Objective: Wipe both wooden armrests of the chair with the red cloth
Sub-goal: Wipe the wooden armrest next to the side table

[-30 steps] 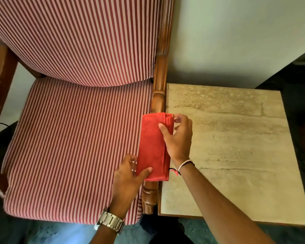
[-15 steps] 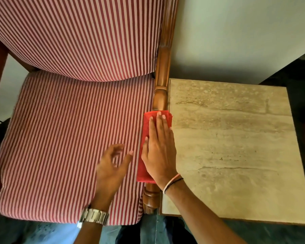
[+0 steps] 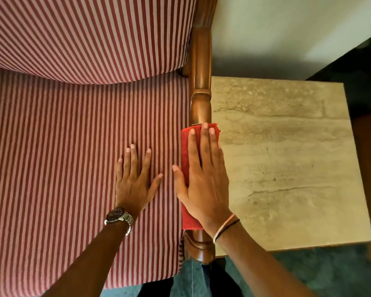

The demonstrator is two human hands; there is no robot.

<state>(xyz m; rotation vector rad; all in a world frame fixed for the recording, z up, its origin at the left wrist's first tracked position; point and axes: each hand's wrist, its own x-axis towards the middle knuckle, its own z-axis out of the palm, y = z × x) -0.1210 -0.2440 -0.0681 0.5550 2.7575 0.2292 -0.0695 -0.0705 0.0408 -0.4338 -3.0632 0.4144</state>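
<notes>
The right hand point(image 3: 201, 179) is lying flat with fingers stretched out and pressed down on the folded red cloth point(image 3: 185, 151), pinning it against the wooden armrest point(image 3: 200, 97) rather than gripping it; the fingertips are reaching the cloth's far edge, and the near edge is showing just under the wrist. Beyond the cloth, bare wood is running clear up to the chair back, and a short carved end of the armrest is sticking out below it. The left hand point(image 3: 135, 181) is resting open, fingers spread, palm down on the striped seat cushion point(image 3: 62, 157), just beside the cloth but not touching it, holding nothing. The seat is lying open to the left of that hand. Tight against the armrest's right side, a stone-topped side table point(image 3: 287, 168) is sitting with its top bare, its edge meeting the wood with hardly any gap. A pale wall point(image 3: 276, 28) is standing behind the table, and dark floor is showing at the lower right. The chair's other armrest is lying outside the view
</notes>
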